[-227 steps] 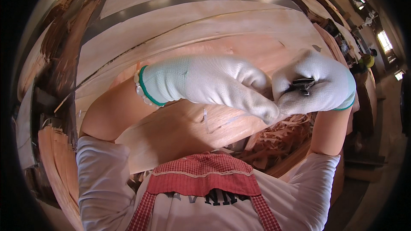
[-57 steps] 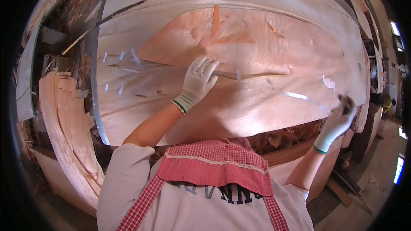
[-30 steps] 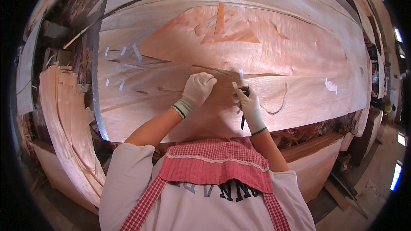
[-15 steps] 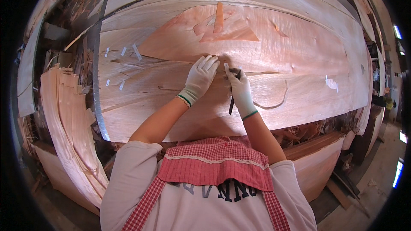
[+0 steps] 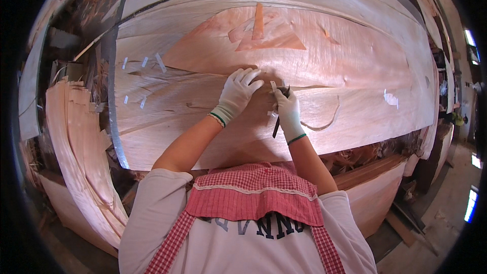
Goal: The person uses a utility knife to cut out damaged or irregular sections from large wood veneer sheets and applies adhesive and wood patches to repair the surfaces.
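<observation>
My left hand (image 5: 238,94), in a white glove with a green cuff, rests on the pale wood veneer sheet (image 5: 167,116) with its fingers stretched out. The fingertips lie beside a long dark split (image 5: 203,72) in the veneer. Just right of it, my gloved right hand (image 5: 289,111) is closed around a slim black tool (image 5: 275,128), whose lower end sticks out below the palm. A small strip of white tape (image 5: 273,85) shows at the right fingertips. Another whitish bit (image 5: 271,114) lies beside that hand.
A reddish veneer patch (image 5: 274,39) with a narrow orange strip lies beyond my hands. Several white tape pieces (image 5: 145,62) sit on the sheet at left. A curled thin strip (image 5: 329,122) lies at right. Stacked veneer offcuts (image 5: 76,137) stand at the left.
My right hand has shifted slightly right and nearer to me, with the black tool and tape strip. My left fingers have spread a little. A whitish bit beside the right hand now shows.
</observation>
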A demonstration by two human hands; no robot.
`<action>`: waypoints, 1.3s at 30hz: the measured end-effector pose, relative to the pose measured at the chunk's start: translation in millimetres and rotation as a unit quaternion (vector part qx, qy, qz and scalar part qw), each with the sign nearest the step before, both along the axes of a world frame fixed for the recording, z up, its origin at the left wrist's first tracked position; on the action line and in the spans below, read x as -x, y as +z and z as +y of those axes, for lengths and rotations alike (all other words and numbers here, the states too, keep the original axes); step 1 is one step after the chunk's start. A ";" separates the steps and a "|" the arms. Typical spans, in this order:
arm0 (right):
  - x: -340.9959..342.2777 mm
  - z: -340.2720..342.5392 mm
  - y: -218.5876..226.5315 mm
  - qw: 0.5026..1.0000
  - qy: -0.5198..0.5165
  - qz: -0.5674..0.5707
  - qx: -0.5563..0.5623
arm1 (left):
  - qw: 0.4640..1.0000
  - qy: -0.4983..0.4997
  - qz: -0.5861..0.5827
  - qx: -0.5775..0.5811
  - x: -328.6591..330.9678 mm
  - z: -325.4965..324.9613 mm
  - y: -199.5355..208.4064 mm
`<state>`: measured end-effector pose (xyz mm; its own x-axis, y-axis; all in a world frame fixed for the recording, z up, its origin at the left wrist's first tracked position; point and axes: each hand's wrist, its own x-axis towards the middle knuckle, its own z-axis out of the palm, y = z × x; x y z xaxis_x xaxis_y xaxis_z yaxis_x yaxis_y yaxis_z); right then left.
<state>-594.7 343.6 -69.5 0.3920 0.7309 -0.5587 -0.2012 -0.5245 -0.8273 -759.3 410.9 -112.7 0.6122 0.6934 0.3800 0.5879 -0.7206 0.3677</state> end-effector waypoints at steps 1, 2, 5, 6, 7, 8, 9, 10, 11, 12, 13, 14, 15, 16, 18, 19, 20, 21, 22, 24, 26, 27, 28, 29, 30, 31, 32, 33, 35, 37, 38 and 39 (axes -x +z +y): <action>0.6 1.8 -1.4 1.000 0.004 -0.009 0.005 | 1.000 -0.003 -0.004 0.002 -0.3 0.2 0.8; 0.9 5.2 -3.8 1.000 0.007 -0.018 0.011 | 1.000 -0.007 -0.007 0.003 -0.4 0.4 1.7; 8.4 13.6 9.2 1.000 0.001 0.006 0.013 | 1.000 -0.011 -0.001 0.006 1.4 0.6 2.6; 11.0 16.2 14.3 1.000 -0.004 0.023 0.012 | 1.000 -0.010 0.001 0.004 1.9 0.5 2.6; 11.3 17.8 11.5 1.000 -0.018 0.005 -0.010 | 1.000 -0.012 0.002 0.001 1.4 0.5 3.3; 11.1 20.0 7.1 0.999 -0.032 -0.014 -0.031 | 1.000 -0.013 0.003 -0.002 0.7 0.7 4.1; 10.8 20.9 4.2 0.997 -0.046 -0.033 -0.052 | 1.000 -0.018 -0.007 -0.003 -0.3 0.6 3.6; 16.5 24.3 21.8 0.997 -0.058 -0.008 -0.048 | 1.000 -0.012 -0.014 -0.002 3.4 0.1 -1.1; 16.8 27.3 29.2 0.996 -0.047 -0.012 -0.071 | 1.000 -0.012 -0.023 0.000 3.1 -0.8 -1.9; 16.5 31.2 33.6 0.995 -0.035 -0.015 -0.094 | 1.000 -0.008 -0.020 0.003 3.2 0.2 -3.0; 16.5 33.8 40.1 0.993 -0.028 -0.019 -0.117 | 1.000 -0.009 -0.017 0.006 2.6 2.3 -0.1; 17.3 38.4 49.0 0.998 -0.015 -0.013 -0.057 | 1.000 -0.009 -0.015 0.009 2.7 3.0 2.0; 17.1 38.2 38.2 1.000 -0.001 -0.026 -0.016 | 1.000 -0.010 -0.013 0.012 4.3 0.4 2.4; 12.4 38.0 20.9 0.999 0.009 -0.042 0.019 | 1.000 -0.015 -0.014 0.008 1.8 1.1 5.8; 11.1 34.1 -10.5 0.997 0.008 -0.079 0.014 | 1.000 -0.011 -0.025 0.004 0.8 1.3 4.3; 10.3 33.7 -17.6 0.992 0.027 -0.124 0.016 | 0.999 -0.007 -0.036 0.003 0.6 1.0 3.3; 7.0 34.6 -24.2 0.984 0.046 -0.170 0.017 | 0.999 -0.003 -0.047 0.003 0.1 0.2 2.4; 4.5 34.0 -30.8 0.974 0.064 -0.215 0.019 | 0.998 0.008 -0.060 0.022 -1.2 -1.1 1.6; 16.7 40.1 4.3 0.989 0.057 -0.129 0.046 | 0.996 0.026 -0.070 0.044 2.1 -1.8 2.8; 13.3 38.9 -1.2 0.995 0.036 -0.078 0.053 | 0.995 0.027 -0.077 0.055 -0.2 2.7 6.4; 8.2 34.6 -16.2 0.997 0.027 -0.052 0.054 | 0.997 0.015 -0.061 0.049 -2.3 4.7 4.3; 5.4 33.0 -25.6 0.997 0.027 -0.051 0.051 | 0.999 0.009 -0.033 0.026 -2.8 3.3 4.9; 6.1 33.6 -26.5 0.997 0.027 -0.048 0.047 | 1.000 0.003 -0.003 0.002 -1.1 2.5 8.4; 5.7 33.3 -26.9 0.997 0.027 -0.058 0.042 | 0.999 -0.003 0.027 -0.022 -0.1 1.9 10.9; 5.3 32.7 -27.3 0.997 0.027 -0.067 0.037 | 0.999 -0.001 0.030 -0.030 -0.2 1.6 10.9; 5.6 32.4 -26.0 0.996 0.027 -0.077 0.032 | 0.999 0.001 0.031 -0.039 -0.5 0.9 9.8; 5.5 32.5 -27.2 0.997 0.026 -0.065 0.029 | 0.998 0.003 0.033 -0.048 -0.9 0.5 8.8; 5.5 33.0 -28.7 0.998 0.025 -0.053 0.027 | 0.999 0.010 0.023 -0.034 -1.7 0.8 7.1; 6.0 34.6 -25.0 0.999 0.023 -0.033 0.027 | 1.000 0.025 0.005 -0.005 -3.5 2.4 3.2; 5.2 34.1 -20.6 0.999 0.019 -0.016 0.033 | 0.999 0.038 0.000 -0.008 -5.4 1.6 2.1; 4.5 33.4 -21.4 0.999 0.018 -0.015 0.030 | 0.999 0.043 -0.003 -0.010 -6.1 1.1 2.7; 3.7 32.7 -22.0 0.999 0.018 -0.014 0.028 | 0.999 0.036 0.011 -0.014 -5.9 0.8 3.4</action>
